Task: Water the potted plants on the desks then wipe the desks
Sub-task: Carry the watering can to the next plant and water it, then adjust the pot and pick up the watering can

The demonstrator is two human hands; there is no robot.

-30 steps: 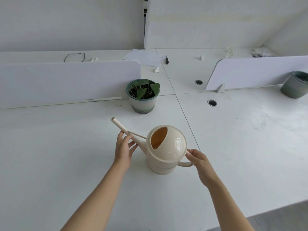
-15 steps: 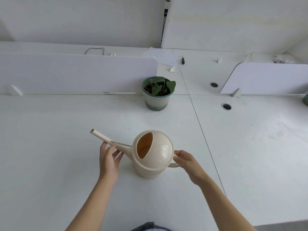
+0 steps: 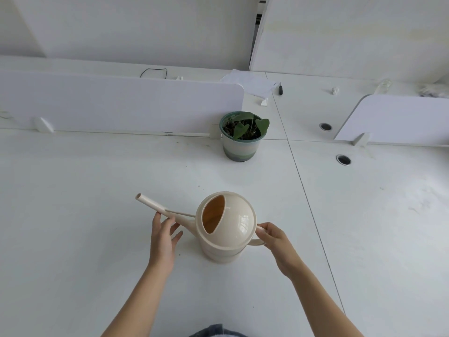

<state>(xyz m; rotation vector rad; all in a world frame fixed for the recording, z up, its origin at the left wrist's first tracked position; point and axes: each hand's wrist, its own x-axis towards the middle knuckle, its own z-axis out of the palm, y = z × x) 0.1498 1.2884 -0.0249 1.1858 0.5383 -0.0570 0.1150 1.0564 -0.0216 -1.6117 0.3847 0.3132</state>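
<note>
Head view. The watering can (image 3: pixel 228 227) stands upright on the tabletop (image 3: pixel 73 190), directly in front of you. Its fill opening faces up and to the left, and its spout (image 3: pixel 155 205) points up and to the left.

Your right grip (image 3: pixel 277 244) is closed around the handle (image 3: pixel 255 243) on the right side of the can, with the fingers curled over the loop.

Your left grip (image 3: pixel 163 242) is wide. The fingers are extended and spread, and the fingertips touch the spout near its base. They do not close around it.

The potted plant (image 3: pixel 241 136) stands farther back on the tabletop, well apart from the can and slightly to its right. It sits just beside the end of the left divider panel (image 3: pixel 121 103). The pot is striped with a green rim, and it holds dark soil and heart-shaped leaves.

To the right, a seam separates the adjoining tabletop, which carries a second divider panel (image 3: pixel 401 117) and two round cable holes (image 3: pixel 343 159).

Behind the dividers lie a sheet of paper (image 3: pixel 250 82), a dark pen (image 3: pixel 280 90) and a black cable loop (image 3: pixel 154 72).
</note>
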